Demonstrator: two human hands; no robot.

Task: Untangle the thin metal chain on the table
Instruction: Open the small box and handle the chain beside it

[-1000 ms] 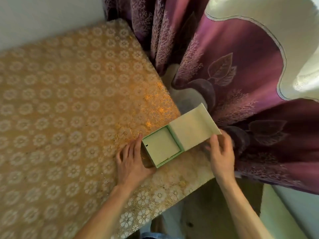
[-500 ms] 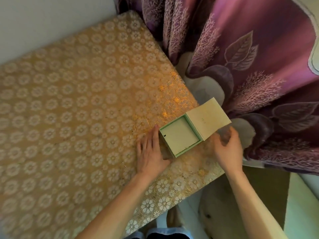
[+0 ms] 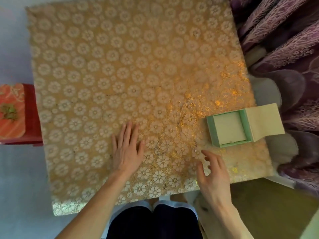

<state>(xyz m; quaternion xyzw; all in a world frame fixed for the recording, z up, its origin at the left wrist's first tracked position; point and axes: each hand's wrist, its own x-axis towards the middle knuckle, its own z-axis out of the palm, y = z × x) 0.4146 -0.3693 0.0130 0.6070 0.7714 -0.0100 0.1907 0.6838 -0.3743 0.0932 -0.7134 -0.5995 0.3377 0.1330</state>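
Note:
A thin metal chain (image 3: pixel 194 149) is barely visible as a few small glints on the gold floral tablecloth (image 3: pixel 120 75), just beyond my right fingertips. My right hand (image 3: pixel 213 171) hovers near the table's front right with its fingers loosely spread and holds nothing. My left hand (image 3: pixel 126 146) lies flat on the cloth, fingers straight, well left of the chain. An open mint-green box (image 3: pixel 227 129) with a cream lid flap stands at the right edge, apart from both hands.
Purple patterned curtains (image 3: pixel 284 57) hang close along the table's right side. A red stool with an orange cushion (image 3: pixel 15 112) stands left of the table. My knees show below the front edge.
Both hands have left the box and drawn back toward the front of the table. The view has swung left, bringing the whole tabletop into sight.

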